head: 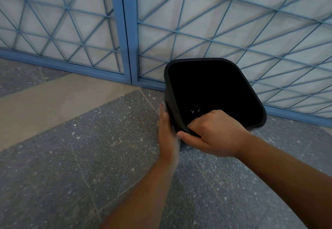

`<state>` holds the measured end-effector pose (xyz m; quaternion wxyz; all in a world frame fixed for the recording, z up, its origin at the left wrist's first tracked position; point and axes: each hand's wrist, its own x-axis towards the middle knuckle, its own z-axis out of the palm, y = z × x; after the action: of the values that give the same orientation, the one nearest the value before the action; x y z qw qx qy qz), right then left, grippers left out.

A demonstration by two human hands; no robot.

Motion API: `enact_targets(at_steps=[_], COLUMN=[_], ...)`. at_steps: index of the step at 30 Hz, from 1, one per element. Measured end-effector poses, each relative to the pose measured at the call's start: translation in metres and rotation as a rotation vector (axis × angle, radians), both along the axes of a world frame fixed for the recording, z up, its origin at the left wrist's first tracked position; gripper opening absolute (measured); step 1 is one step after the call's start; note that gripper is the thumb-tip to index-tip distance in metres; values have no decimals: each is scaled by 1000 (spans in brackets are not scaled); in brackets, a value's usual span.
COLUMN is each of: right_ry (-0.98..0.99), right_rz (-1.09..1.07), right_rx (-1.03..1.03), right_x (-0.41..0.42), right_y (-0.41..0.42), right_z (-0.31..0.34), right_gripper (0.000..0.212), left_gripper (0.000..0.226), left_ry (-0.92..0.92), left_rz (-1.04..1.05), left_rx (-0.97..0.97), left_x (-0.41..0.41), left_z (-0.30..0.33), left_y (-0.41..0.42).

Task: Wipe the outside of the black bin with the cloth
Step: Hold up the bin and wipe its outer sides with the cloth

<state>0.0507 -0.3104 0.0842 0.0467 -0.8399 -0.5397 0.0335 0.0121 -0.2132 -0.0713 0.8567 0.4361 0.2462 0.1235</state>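
- The right hand [213, 132] grips the near rim of the black bin [172, 106], fingers curled inside, thumb along the outside.
- The left hand [168, 131] lies flat, fingers straight, pressing the pale cloth [163, 106] against the bin's left outer wall; only slivers of cloth show past the fingertips and under the palm.
- The bin is tilted, mouth toward the camera; its inside is dark, with one small glint near the bottom.
- It sits on the speckled grey floor [89, 156], just beside the blue lattice gate [125, 31] behind it.
- A tan strip [53, 102] crosses the floor at left.
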Motion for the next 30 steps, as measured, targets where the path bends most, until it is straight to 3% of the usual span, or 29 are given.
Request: enact_targets(at_steps=[4, 10, 14, 18, 21, 25, 28, 30], right_ry=[9, 31, 19, 25, 37, 35, 35, 26], right_rz=[-12, -12, -26, -19, -20, -51, -57, -39], right_rx=[-10, -13, -28, -28, -40, -31, -22, -15], right_x=[-1, 1, 3, 4, 4, 6, 9, 9], right_y=[-2, -2, 1, 1, 1, 0, -2, -3], right_z=[-1, 0, 1, 0, 1, -1, -1, -1], right_gripper=[55, 58, 59, 57, 58, 59, 57, 55], left_gripper=[74, 73, 64, 83, 65, 68, 75, 66], left_ry=[50, -42, -33, -7, -18, 47, -42, -58], left_rz=[-66, -82, -83, -17, -38, -112, -101, -104], left_rx=[-158, 12, -59, -37, 35, -190, -72, -43], left_x=[11, 8, 16, 12, 7, 27, 29, 23], left_z=[-7, 1, -16, 4, -6, -1, 14, 9], left_y=[15, 10, 15, 14, 12, 24, 18, 10])
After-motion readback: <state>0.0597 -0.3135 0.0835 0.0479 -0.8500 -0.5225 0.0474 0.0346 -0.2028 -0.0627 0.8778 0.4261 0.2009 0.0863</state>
